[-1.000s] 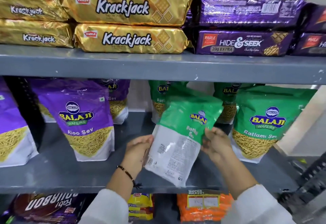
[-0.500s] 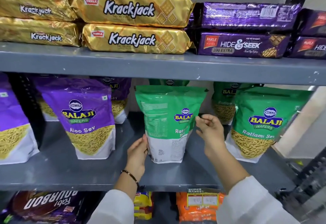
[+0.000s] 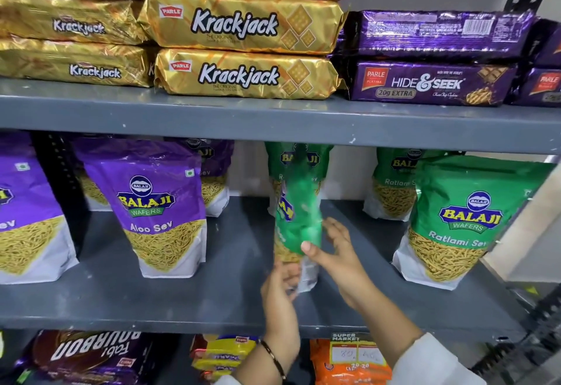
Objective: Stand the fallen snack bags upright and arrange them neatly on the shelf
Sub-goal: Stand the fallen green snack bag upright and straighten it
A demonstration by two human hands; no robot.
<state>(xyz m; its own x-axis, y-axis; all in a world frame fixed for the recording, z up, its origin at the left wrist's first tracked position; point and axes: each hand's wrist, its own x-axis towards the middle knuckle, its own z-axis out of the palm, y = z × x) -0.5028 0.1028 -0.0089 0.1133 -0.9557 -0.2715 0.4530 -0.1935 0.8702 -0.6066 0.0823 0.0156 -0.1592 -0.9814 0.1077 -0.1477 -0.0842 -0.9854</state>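
A green Balaji Ratlami Sev bag (image 3: 299, 220) stands blurred and turned edge-on in the middle of the grey shelf (image 3: 182, 296). My left hand (image 3: 280, 290) grips its lower edge. My right hand (image 3: 337, 255) holds its right side with the thumb on the front. Another green bag (image 3: 299, 160) stands behind it. Two more green bags (image 3: 464, 220) (image 3: 394, 184) stand upright to the right. Purple Aloo Sev bags (image 3: 154, 205) (image 3: 27, 220) stand upright on the left, with one (image 3: 212, 172) behind.
The upper shelf (image 3: 273, 117) carries gold Krackjack packs (image 3: 243, 73) and purple Hide & Seek packs (image 3: 431, 82). Below are Bourbon packs (image 3: 91, 354), yellow packs (image 3: 221, 354) and orange packs (image 3: 349, 360). A dark slotted upright (image 3: 60, 190) stands at the left. A black frame (image 3: 528, 354) is at the lower right.
The green bag went from tilted with its back showing, to upright facing front, to twisted edge-on now. Both hands stayed on it. The camera moved closer.
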